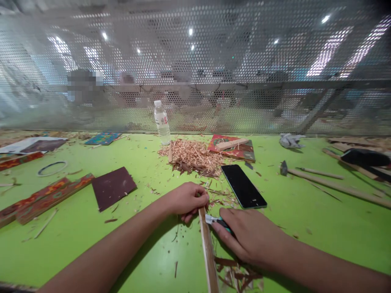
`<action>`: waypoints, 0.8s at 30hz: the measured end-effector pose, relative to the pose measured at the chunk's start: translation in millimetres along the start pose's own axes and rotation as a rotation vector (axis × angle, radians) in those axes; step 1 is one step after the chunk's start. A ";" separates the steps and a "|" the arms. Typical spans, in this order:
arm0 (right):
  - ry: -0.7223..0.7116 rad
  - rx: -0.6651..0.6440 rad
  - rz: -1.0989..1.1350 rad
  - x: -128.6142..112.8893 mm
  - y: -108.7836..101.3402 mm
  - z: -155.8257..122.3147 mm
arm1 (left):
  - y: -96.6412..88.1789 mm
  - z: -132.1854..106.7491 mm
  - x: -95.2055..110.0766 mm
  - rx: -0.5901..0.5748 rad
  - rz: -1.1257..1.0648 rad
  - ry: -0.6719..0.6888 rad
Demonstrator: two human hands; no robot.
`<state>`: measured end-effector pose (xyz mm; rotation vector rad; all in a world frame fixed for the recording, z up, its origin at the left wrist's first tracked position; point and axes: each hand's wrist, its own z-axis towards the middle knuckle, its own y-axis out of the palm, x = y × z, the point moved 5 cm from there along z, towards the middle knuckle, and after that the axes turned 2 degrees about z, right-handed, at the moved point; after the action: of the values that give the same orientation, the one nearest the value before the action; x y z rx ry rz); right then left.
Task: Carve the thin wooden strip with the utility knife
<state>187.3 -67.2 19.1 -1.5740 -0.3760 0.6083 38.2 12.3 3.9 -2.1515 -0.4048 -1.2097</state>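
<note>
A narrow wooden strip (207, 248) runs from the near edge of the view up to my left hand (191, 199), whose fingers are closed around its far end. My right hand (244, 230) grips a utility knife (224, 224) with a dark and teal handle. The knife's metal front (210, 219) lies against the right side of the strip, just below my left fingers. Wood shavings (238, 272) are scattered beneath my right hand. Just beyond that hand lies a black smartphone (243, 186).
Behind my hands is a heap of shavings (195, 156) beside a water bottle (161, 124). Brown sandpaper (113, 188) and painted wood pieces (55, 197) lie left. A hammer (330, 183) and crumpled paper (290, 141) are right. A perforated metal screen (214, 110) closes off the green table's back.
</note>
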 end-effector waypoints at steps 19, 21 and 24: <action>-0.140 0.274 0.076 9.6 -25.8 4.0 | -24.7 -26.7 45.4 0.183 -0.008 0.249; -0.168 0.299 0.069 6.7 -34.4 2.4 | -27.2 -34.6 57.1 0.197 0.074 0.252; -0.191 0.344 0.042 3.5 -55.1 -0.1 | -33.3 -48.0 80.7 0.263 0.156 0.334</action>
<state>196.7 -59.6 73.0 -1.2014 -0.3599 0.8143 31.8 2.8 102.9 -1.6891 -0.2308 -1.3161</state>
